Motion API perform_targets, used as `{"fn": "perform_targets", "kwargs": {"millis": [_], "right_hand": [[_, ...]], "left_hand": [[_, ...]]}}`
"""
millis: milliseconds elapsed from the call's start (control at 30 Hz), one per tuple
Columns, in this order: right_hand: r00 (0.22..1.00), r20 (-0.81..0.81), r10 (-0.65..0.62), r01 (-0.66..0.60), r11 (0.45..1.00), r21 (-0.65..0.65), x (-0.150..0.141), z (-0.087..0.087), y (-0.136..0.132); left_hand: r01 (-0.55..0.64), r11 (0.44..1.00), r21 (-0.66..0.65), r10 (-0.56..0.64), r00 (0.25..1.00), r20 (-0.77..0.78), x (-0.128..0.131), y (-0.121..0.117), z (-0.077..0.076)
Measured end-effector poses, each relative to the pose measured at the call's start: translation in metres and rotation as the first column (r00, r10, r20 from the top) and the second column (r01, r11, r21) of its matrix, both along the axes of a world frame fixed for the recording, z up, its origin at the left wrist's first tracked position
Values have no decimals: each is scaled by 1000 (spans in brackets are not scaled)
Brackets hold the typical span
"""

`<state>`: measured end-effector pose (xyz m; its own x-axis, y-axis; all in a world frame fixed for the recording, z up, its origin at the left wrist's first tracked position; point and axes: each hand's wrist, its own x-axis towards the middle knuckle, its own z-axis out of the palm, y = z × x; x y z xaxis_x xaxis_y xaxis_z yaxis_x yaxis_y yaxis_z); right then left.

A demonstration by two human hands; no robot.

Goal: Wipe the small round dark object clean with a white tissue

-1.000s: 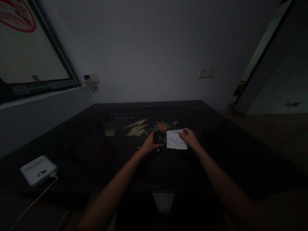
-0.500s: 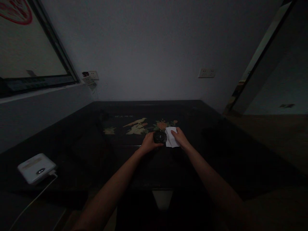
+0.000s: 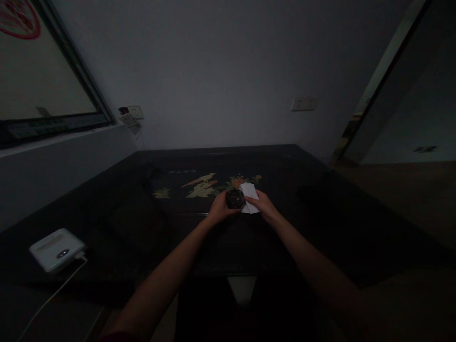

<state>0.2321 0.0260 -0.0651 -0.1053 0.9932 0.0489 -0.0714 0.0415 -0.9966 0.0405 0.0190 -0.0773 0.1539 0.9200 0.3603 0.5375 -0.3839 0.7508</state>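
Above the dark table, my left hand is closed around the left side of a dark, round glass ashtray. Its opening faces up toward me. My right hand grips a folded white tissue, thumb on top and pointing left. The tissue's left edge meets the ashtray's right side, and my right thumb tip is close to the rim. The fingers beneath the tissue are hidden. Dim light hides fine detail inside the ashtray.
The black table has a bird-and-flower picture on its top. At the left front sits a white box-like device with a white cable. Wall sockets are on the wall behind, and a window is at left.
My right hand has shifted left with the tissue, its thumb now close to the ashtray's rim. My left hand still holds the ashtray. The camera view has shifted slightly.
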Motion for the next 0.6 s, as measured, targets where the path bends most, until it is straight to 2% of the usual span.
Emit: {"fn": "perform_targets", "kwargs": {"millis": [133,267,367,433,600], "right_hand": [[987,-157,26,-33,999,-41,-1,4,-3],[970,-241,-19,3,998,-65,-4,8,-6],[955,-290,-60,46,997,-57,-6,12,-8],[947,-311,-80,70,997,-44,-6,14,-9],[954,-279,-111,111,994,-18,-6,14,-10]], "left_hand": [[13,998,63,-14,1000,25,2,-4,9],[142,990,20,-143,964,226,8,-11,18],[256,966,12,-238,879,413,15,-13,18],[323,946,-29,-258,802,538,19,-14,16],[402,890,-216,-111,649,752,25,-18,15]]}}
